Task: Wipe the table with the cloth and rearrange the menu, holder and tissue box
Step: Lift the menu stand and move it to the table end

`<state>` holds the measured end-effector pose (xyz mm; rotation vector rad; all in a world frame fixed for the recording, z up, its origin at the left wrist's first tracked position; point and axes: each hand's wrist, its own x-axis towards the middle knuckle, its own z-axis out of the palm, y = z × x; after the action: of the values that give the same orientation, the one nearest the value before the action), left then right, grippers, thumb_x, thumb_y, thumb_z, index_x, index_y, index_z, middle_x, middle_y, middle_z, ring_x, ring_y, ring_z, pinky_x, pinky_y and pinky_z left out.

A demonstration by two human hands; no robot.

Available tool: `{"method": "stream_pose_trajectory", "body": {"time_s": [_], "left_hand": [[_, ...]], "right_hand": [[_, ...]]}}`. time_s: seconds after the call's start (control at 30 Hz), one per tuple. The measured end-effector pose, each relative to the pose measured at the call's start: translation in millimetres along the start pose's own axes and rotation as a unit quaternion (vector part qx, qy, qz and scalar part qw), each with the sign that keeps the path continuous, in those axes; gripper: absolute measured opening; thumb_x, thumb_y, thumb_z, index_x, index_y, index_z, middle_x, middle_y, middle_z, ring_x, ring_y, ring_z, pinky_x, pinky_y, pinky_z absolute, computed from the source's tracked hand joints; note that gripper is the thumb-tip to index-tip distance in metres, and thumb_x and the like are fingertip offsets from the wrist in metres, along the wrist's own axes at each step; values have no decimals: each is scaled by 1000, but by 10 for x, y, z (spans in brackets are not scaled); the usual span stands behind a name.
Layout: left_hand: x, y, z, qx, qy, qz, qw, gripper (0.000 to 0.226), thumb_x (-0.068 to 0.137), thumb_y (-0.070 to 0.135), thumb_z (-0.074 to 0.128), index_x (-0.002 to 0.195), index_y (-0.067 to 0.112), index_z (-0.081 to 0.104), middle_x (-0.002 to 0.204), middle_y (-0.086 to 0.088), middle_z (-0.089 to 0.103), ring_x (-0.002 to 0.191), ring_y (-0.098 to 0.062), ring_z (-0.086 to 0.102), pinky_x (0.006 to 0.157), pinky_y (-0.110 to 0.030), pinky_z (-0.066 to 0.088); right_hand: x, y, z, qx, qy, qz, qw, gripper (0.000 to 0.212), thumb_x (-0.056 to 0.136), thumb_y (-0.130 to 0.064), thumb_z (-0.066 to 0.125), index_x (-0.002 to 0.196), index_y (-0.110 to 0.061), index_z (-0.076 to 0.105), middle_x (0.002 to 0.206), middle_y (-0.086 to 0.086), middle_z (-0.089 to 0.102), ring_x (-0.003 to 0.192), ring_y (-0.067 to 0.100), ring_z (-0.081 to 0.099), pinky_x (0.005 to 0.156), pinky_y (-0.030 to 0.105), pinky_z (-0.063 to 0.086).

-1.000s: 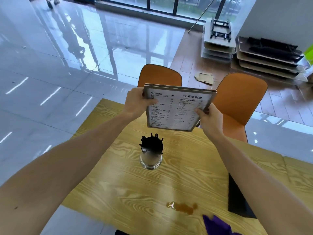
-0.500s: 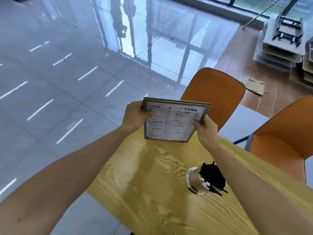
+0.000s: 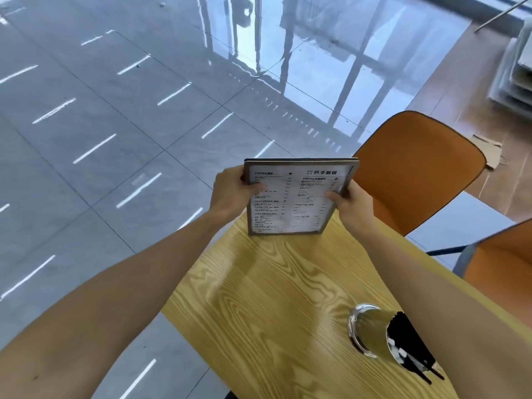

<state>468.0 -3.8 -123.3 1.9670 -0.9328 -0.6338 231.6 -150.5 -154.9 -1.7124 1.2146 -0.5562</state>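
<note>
Grey tiles lay beyond one wood-grain table (image 3: pixel 259 306) with two orange chairs (image 3: pixel 414 168). One menu (image 3: pixel 293 197) stood upright over the far corner, left hand (image 3: pixel 233 194) and right hand (image 3: pixel 354 208) each clasping a side. One holder (image 3: pixel 385 335) sat near the right forearm, closer to the camera than half a second before.

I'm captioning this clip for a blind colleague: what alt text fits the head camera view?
Both hands, left hand and right hand, hold a framed menu upright over the far corner of a wooden table. A glass holder stands near the right forearm; an orange chair sits beyond.
</note>
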Motion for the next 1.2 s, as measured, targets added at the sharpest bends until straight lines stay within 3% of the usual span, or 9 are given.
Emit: {"method": "stream_pose_trajectory", "body": {"time_s": [0.17, 0.4, 0.6, 0.73, 0.8, 0.9, 1.0, 1.13, 1.2], "left_hand": [[185, -51, -79, 8, 29, -6, 1000, 23, 79, 17, 83, 93, 30, 70, 80, 25, 65, 69, 9, 63, 60, -7, 49], [379, -67, -107, 5, 41, -41, 998, 22, 81, 19, 83, 101, 20, 75, 88, 10, 70, 77, -7, 67, 66, -15, 52], [407, -71, -83, 30, 36, -48, 998, 25, 88, 17, 76, 112, 12, 71, 105, 0, 73, 92, -17, 68, 76, -25, 55], [387, -35, -64, 52, 22, -46, 997, 26, 92, 12, 71, 117, 9, 67, 117, -7, 72, 97, -21, 65, 80, -30, 54], [360, 1, -62, 41, 15, -69, 997, 29, 91, 11, 71, 119, 9, 66, 117, -6, 70, 98, -20, 63, 80, -29, 52], [231, 22, 24, 16, 12, -119, 993, 37, 88, 17, 75, 120, 8, 60, 114, -3, 66, 98, -20, 61, 81, -31, 51], [-58, 25, 224, 11, 1, -154, 988, 35, 88, 22, 74, 118, 12, 60, 111, -1, 64, 98, -19, 61, 81, -30, 48], [-575, 91, 698, -1, -67, -153, 986, 40, 87, 25, 75, 124, 19, 62, 107, 8, 66, 101, -16, 65, 74, -19, 45], [-829, 132, 981, -6, -112, -141, 984, 61, 82, 31, 80, 136, 17, 56, 126, 4, 64, 116, -18, 61, 85, -20, 50]], "right_hand": [[314, -110, 143, -11, -15, -3, 1000, 16, 98, -15, 66, 114, -15, 66, 111, -9, 71, 100, 7, 66, 80, 24, 54], [561, -224, 230, -34, -26, 18, 999, 22, 99, -16, 65, 120, -11, 64, 117, -2, 71, 104, 15, 64, 72, 17, 51], [505, -294, 174, -28, -94, 55, 994, 34, 100, -17, 63, 133, -14, 55, 127, -2, 65, 113, 19, 61, 89, 37, 57], [413, -266, -31, -22, -159, 82, 984, 59, 97, -18, 69, 150, -20, 42, 141, 0, 58, 129, 23, 57, 105, 52, 51], [317, -255, -155, -69, -177, 77, 979, 74, 95, -25, 72, 157, -24, 32, 153, 4, 48, 132, 26, 54, 105, 47, 51], [109, -195, -393, -145, -182, 43, 972, 76, 95, -33, 72, 158, -25, 31, 155, 9, 46, 119, 23, 59, 97, 37, 51], [-136, -43, -701, -187, -167, 26, 968, 74, 95, -36, 71, 157, -26, 34, 151, 10, 49, 119, 24, 59, 98, 38, 51], [-496, 193, -1181, -182, -138, 39, 973, 71, 95, -40, 69, 157, -28, 35, 150, 9, 50, 127, 27, 55, 98, 41, 52], [-697, 326, -1399, -167, -124, 48, 977, 69, 96, -40, 68, 156, -30, 36, 150, 8, 49, 129, 28, 53, 96, 38, 48]]}}
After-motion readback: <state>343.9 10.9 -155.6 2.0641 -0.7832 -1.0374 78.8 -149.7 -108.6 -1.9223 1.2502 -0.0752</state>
